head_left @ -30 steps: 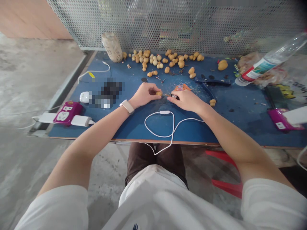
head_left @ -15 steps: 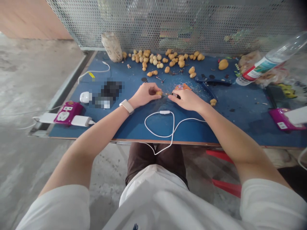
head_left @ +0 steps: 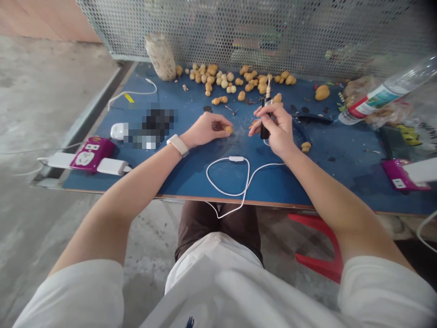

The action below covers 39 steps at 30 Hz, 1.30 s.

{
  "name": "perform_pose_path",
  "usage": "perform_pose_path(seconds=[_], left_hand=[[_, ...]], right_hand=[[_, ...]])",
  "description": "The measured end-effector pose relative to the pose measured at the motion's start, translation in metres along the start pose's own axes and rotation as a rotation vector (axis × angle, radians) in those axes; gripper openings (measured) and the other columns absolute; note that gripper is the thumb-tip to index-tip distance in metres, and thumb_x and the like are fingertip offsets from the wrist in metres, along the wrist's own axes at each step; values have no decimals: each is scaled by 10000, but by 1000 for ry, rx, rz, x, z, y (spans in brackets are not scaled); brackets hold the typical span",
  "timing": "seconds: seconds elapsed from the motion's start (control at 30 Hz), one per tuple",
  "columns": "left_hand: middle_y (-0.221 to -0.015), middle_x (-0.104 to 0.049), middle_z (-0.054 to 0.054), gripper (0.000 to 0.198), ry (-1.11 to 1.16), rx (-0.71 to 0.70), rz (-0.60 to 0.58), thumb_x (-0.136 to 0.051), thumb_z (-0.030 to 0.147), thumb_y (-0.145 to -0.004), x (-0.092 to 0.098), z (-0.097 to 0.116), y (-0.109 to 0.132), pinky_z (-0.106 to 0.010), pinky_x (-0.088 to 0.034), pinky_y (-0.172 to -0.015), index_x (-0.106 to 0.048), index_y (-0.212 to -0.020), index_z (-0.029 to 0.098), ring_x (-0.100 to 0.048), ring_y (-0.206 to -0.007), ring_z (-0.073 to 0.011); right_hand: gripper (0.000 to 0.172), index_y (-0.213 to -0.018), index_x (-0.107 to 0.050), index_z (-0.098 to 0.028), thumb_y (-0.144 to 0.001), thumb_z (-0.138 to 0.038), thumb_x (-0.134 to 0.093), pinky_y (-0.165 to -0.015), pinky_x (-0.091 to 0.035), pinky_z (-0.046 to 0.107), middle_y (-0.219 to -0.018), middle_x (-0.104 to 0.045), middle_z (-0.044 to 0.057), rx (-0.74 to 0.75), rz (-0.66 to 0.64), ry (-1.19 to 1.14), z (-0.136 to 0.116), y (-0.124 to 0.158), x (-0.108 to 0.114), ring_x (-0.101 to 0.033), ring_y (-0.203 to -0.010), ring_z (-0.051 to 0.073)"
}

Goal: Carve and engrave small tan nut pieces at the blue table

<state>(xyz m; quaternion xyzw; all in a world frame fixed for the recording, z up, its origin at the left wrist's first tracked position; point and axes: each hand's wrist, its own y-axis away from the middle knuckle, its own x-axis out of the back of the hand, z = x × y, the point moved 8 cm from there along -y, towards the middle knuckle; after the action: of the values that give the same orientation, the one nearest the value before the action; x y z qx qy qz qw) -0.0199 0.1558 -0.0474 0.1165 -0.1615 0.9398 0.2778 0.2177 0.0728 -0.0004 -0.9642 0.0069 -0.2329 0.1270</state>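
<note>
My left hand (head_left: 207, 129), with a pale band at the wrist, pinches a small tan gourd (head_left: 228, 130) between thumb and fingertips, just above the blue table (head_left: 184, 171). To the right, my right hand (head_left: 277, 127) is raised with its fingers round the black handle of a soldering iron (head_left: 265, 119). The iron stands nearly upright, its thin metal tip pointing up and away from the gourd. A white cable (head_left: 235, 159) with an inline switch loops on the table and runs toward my right hand. Orange scraps lie partly hidden behind my right fingers.
Many small gourds (head_left: 223, 83) lie along the mesh panel (head_left: 211, 36). A filled clear container (head_left: 161, 59) stands back left. Blue-handled pliers (head_left: 300, 132) lie beside my right hand. A plastic bottle (head_left: 375, 101) leans at right. Purple power strips (head_left: 99, 152) sit at both sides.
My right hand has lifted away from the gourd to the right and turned the soldering iron so its tip points up. My left hand keeps the gourd in nearly the same place.
</note>
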Motion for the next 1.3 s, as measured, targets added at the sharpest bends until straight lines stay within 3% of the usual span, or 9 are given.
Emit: perform_pose_path(seconds=[0.13, 0.33, 0.5, 0.6, 0.7, 0.83, 0.93, 1.07, 1.3], left_hand=[[-1117, -944, -124, 484, -1, -25, -11, -1222, 429, -843, 0, 2, 1, -515, -763, -1128, -971, -1164, 168, -885, -1071, -270], [-1162, -962, -133, 486, -44, -54, -56, -1174, 482, -909, -1, 4, 1, -471, -755, -1088, -982, -1224, 166, -874, -1058, -246], [-1174, -962, -137, 484, -78, -39, -49, -1170, 459, -909, 0, 0, 0, -459, -735, -1081, -986, -1239, 156, -862, -1056, -246], [-1171, -960, -139, 483, -93, -30, -43, -1164, 446, -912, 1, -2, 0, -449, -728, -1070, -983, -1246, 148, -849, -1039, -236], [-1141, -954, -128, 476, -88, -33, -47, -1145, 443, -923, 0, -1, 0, -434, -727, -1046, -981, -1255, 144, -846, -1015, -227], [-1123, -951, -110, 467, -75, -46, -53, -1127, 457, -927, -2, 0, 1, -432, -733, -1061, -979, -1249, 152, -840, -998, -215], [-1119, -951, -104, 448, -86, -49, -58, -1104, 461, -943, -2, 0, 0, -429, -732, -1043, -977, -1250, 161, -829, -980, -207], [-1113, -948, -105, 427, -117, -67, -63, -1089, 465, -953, -2, 1, 0, -434, -711, -1020, -978, -1242, 171, -817, -965, -208], [-1131, -957, -113, 387, -140, -75, -65, -1033, 430, -972, -2, 3, 0, -420, -671, -1001, -992, -1256, 170, -804, -966, -205]], right_hand=[[618, -1699, -750, -318, -1198, -652, -613, -1025, -804, 564, -1605, -851, 149, -25, -87, -239, 10, -2, -8, -944, -1264, 387], [796, -1665, -743, -433, -932, -557, -1030, -1011, -830, 476, -1523, -895, 25, 104, -283, -640, 22, -8, -18, -965, -1199, 306], [904, -1366, -757, -411, -684, -661, -1296, -800, -790, 390, -1030, -831, -49, 151, -229, -643, 28, -12, -19, -850, -863, 226], [795, -1125, -722, -360, -779, -917, -1173, -594, -649, 327, -700, -541, -109, 168, -186, -670, 28, -11, -21, -599, -587, 160], [783, -1079, -751, -338, -904, -1066, -979, -471, -509, 318, -612, -407, -119, 97, -217, -658, 28, -9, -27, -448, -484, 148], [829, -1262, -856, -325, -878, -1053, -963, -459, -519, 332, -677, -630, -78, 5, -250, -672, 31, -9, -29, -523, -495, 163], [757, -1205, -897, -289, -856, -954, -986, -476, -555, 329, -797, -773, -22, 8, -238, -655, 32, -11, -28, -635, -560, 173], [645, -1045, -890, -257, -893, -863, -1049, -555, -627, 317, -797, -797, 11, 57, -224, -497, 31, -7, -27, -731, -638, 182], [587, -1060, -865, -280, -931, -814, -1073, -583, -648, 309, -726, -747, -39, 100, -188, -379, 24, -6, -28, -677, -586, 152]])
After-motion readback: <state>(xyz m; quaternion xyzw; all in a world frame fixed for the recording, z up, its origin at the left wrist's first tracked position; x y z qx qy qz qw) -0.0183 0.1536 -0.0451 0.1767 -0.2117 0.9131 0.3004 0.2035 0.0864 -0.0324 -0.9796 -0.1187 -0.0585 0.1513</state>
